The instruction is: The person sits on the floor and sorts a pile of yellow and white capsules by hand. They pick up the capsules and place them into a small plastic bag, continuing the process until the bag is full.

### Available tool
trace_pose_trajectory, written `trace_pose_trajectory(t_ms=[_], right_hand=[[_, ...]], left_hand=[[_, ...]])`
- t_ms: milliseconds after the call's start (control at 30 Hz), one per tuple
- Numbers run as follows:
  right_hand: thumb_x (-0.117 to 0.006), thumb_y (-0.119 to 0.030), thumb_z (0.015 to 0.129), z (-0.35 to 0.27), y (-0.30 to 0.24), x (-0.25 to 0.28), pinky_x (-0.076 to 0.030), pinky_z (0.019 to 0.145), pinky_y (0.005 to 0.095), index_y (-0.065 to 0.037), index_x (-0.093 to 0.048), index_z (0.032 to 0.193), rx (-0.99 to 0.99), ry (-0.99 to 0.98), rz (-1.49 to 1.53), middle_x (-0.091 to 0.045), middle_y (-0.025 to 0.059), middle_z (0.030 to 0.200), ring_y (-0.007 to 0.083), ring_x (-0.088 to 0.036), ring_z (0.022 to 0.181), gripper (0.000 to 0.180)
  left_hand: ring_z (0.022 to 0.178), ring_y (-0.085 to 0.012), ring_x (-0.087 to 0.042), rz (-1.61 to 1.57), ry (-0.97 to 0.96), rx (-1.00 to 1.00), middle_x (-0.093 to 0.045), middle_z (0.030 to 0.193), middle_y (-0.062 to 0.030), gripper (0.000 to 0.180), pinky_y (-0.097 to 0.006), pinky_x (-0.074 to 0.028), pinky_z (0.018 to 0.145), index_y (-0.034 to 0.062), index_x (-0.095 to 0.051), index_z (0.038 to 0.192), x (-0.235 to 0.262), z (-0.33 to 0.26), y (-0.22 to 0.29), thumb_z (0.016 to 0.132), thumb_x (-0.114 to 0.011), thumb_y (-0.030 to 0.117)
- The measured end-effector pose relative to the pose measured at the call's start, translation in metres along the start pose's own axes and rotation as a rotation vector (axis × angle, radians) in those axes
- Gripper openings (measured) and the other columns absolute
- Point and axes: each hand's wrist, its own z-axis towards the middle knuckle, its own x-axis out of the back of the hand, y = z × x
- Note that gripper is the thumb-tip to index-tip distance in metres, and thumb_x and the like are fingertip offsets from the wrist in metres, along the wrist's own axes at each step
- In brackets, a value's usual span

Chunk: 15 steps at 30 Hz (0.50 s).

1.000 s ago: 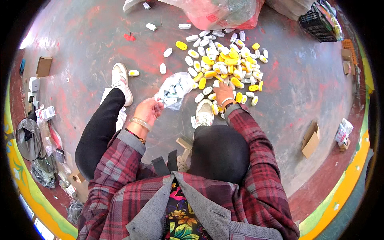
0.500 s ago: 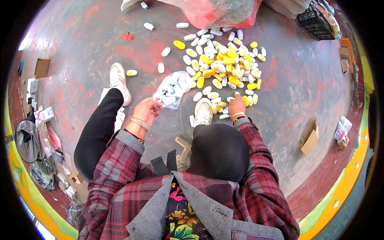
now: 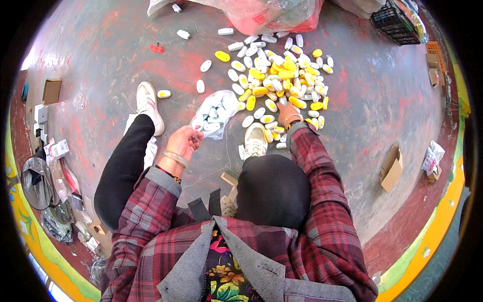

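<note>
Down on the red-stained concrete floor (image 3: 100, 55), we sit with one knee raised and our hands well apart. Our left hand (image 3: 185, 141) pinches the edge of a clear plastic bag (image 3: 215, 113), fingers closed on it; the bag lies on the floor between our two white sneakers and holds several white pieces. Our right hand (image 3: 289, 113) reaches into the near edge of a pile of small white and yellow oval pieces (image 3: 282, 75); we cannot tell whether it grips one. Beyond the pile sits a large clear sack (image 3: 271, 12). Flattened cardboard (image 3: 391, 168) lies off to the right.
</note>
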Motion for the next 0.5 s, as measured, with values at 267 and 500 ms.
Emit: trace_pose_trajectory(t_ms=[267, 500], right_hand=[[-0.052, -0.021, 0.075, -0.028, 0.031, -0.035, -0.042, 0.074, 0.0425, -0.013, -0.054, 0.093, -0.004, 0.407, 0.229, -0.056, 0.0193, 0.084, 0.0350, -0.051, 0.087, 0.020], [-0.054, -0.025, 0.079, -0.053, 0.044, -0.039, -0.043, 0.047, 0.0335, -0.006, -0.051, 0.090, -0.225, 0.551, 0.760, -0.057, 0.0120, 0.062, 0.0235, -0.055, 0.051, 0.022]], left_hand=[[0.068, -0.0132, -0.054, -0.009, 0.009, -0.006, -0.057, 0.074, -0.0046, 0.024, -0.023, -0.041, 0.057, 0.0000, -0.050, 0.099, 0.004, 0.000, 0.000, 0.079, -0.049, 0.011], [0.069, -0.0139, -0.054, 0.007, 0.002, 0.003, -0.057, 0.075, -0.0050, 0.023, -0.024, -0.041, 0.057, 0.0012, -0.051, 0.099, 0.002, 0.005, -0.004, 0.079, -0.049, 0.012]])
